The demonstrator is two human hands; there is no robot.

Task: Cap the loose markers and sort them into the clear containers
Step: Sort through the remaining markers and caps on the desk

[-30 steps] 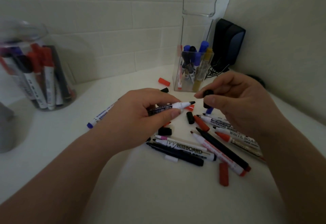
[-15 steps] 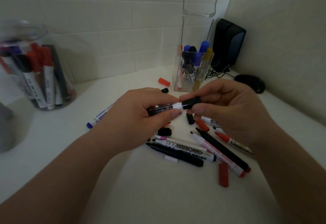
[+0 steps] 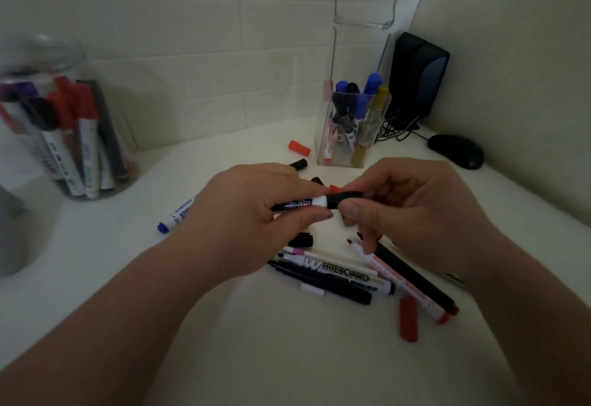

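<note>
Your left hand point(image 3: 256, 210) grips black whiteboard marker point(image 3: 294, 206) mid-barrel, above desk point(image 3: 224, 341). Your right hand point(image 3: 415, 214) fingers point(image 3: 371, 178) pinch black cap point(image 3: 343, 198) on its tip. Loose-marker pile point(image 3: 335, 274) directly beneath. Open desk nearest you. Square clear container point(image 3: 351, 130) behind, round jar point(image 3: 64, 137) far left.

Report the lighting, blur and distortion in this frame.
Head view: the light is dim and even, with only soft shadows. The round jar at the left edge is smeared and stretched by the wide lens. The marker in the left hand and the cap in the right hand are sharp. The WHITEBOARD marker reads clearly.
</note>
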